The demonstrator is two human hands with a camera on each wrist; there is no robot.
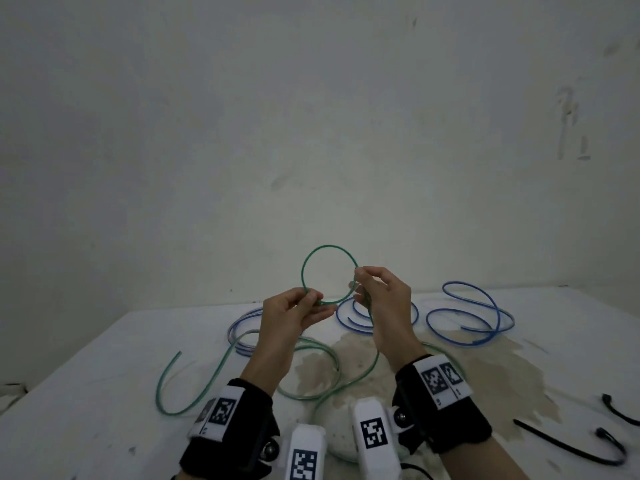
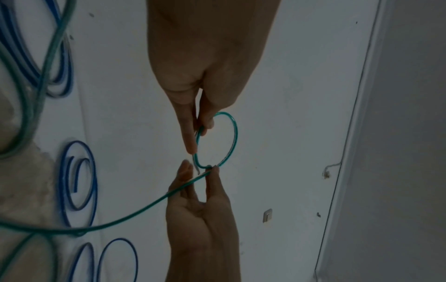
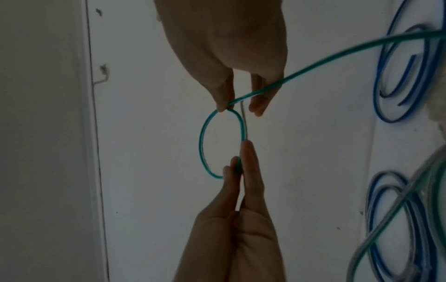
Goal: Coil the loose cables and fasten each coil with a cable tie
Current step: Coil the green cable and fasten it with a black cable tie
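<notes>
Both hands (image 1: 341,306) pinching 1 upright loop of green cable (image 1: 329,274), tail trailing down onto table (image 1: 104,368).

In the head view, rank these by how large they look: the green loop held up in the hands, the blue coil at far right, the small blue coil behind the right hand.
1. Far-right blue coil.
2. Small blue coil, partly hidden by the right hand, and the green loop: look alike, and the loop is held nearer the camera, so unranked.

The right hand (image 1: 384,310) hides part of the small blue coil (image 1: 349,322) behind it. Beside that coil, the left hand (image 1: 289,318) covers part of another blue cable (image 1: 242,327). One black cable tie (image 1: 620,412) is cut off by the picture's edge.
</notes>
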